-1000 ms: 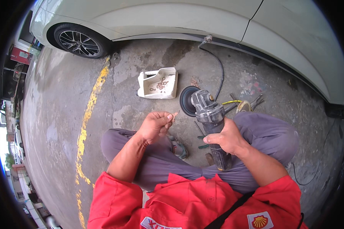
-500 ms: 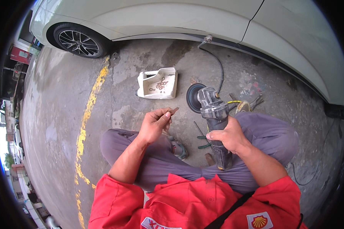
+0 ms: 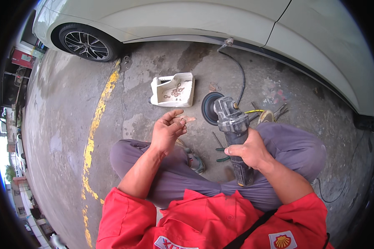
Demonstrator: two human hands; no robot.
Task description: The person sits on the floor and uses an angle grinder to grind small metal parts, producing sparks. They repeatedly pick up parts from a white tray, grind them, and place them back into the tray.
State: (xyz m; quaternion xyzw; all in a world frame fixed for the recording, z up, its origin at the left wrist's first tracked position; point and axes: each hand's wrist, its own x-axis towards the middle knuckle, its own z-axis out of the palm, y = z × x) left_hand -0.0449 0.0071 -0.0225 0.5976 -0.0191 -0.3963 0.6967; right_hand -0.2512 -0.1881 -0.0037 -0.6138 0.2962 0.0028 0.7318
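I sit cross-legged on the concrete floor in grey trousers and a red top. My right hand (image 3: 250, 151) grips the body of a grey angle grinder (image 3: 232, 133), whose dark disc (image 3: 207, 108) faces left above my knees. My left hand (image 3: 167, 130) is raised in front of me, pinching a small thin copper-coloured piece (image 3: 188, 119) between its fingertips, a short way left of the disc and not touching it.
A white plastic tray (image 3: 158, 92) with several small metal parts lies on the floor ahead. A black cable (image 3: 241, 76) runs toward the white car (image 3: 220, 20). Pliers and hand tools (image 3: 220, 150) lie between my legs, more tools (image 3: 274, 113) by my right knee.
The grinder has shifted slightly right and tilted. My left hand has lifted a little and turned, keeping the small piece in its fingertips.
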